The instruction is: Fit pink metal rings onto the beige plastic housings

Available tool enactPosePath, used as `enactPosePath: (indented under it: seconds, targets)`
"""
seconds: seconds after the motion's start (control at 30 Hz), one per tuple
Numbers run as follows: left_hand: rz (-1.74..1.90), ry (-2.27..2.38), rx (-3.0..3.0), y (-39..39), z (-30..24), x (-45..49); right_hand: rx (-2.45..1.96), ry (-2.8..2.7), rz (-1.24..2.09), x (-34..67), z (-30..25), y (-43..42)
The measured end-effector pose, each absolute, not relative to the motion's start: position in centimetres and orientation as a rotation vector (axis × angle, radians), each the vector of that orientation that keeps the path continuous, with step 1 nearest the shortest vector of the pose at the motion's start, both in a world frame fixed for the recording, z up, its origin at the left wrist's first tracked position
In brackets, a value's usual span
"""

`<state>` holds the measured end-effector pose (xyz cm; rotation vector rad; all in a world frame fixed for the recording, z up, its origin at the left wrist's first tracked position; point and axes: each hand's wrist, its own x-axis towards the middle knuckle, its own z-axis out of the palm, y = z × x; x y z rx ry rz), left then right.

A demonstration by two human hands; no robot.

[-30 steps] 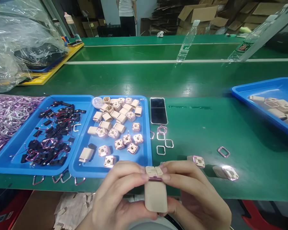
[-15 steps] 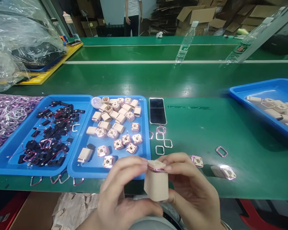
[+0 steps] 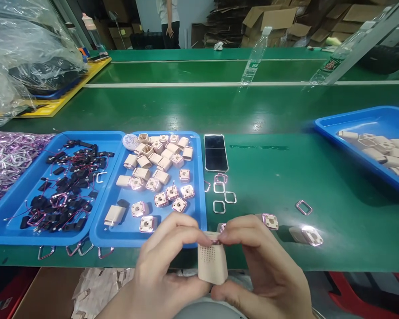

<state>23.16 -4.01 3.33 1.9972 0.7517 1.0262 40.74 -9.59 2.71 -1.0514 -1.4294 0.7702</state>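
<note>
Both hands grip one beige plastic housing (image 3: 212,263) at the table's near edge. A panel of small holes faces me. A shiny pink ring sits at its top. My left hand (image 3: 162,270) pinches the top from the left and cups the side. My right hand (image 3: 262,266) pinches the top from the right, thumb under the base. Just beyond the hands, a blue tray (image 3: 199,208) holds several beige housings (image 3: 156,166). Loose pink metal rings (image 3: 221,190) lie on the green table beside it.
A second blue tray (image 3: 16,208) at left holds black wired parts (image 3: 66,186). A pile of pink rings (image 3: 6,155) lies far left. A phone (image 3: 215,152) rests beside the trays. A third blue tray (image 3: 362,119) stands right. Two housings (image 3: 269,220) lie loose. A person (image 3: 168,22) stands behind.
The housing has turned in my hands: first its long plain side showed, then its ringed top, now the perforated face. Both hands shifted slightly lower and kept their grip.
</note>
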Motion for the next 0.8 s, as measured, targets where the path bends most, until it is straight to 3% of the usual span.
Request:
enactPosePath:
  seconds: [0.33, 0.8]
  targets:
    - [0.979, 0.742, 2.061, -4.3, 3.6, 23.1, -1.041, -1.283, 0.858, 40.3, 1.6, -9.2]
    - [0.922, 0.645, 1.897, -4.6, 4.6, 22.9, -0.907, -1.56, 0.837, 41.0, 2.1, -9.2]
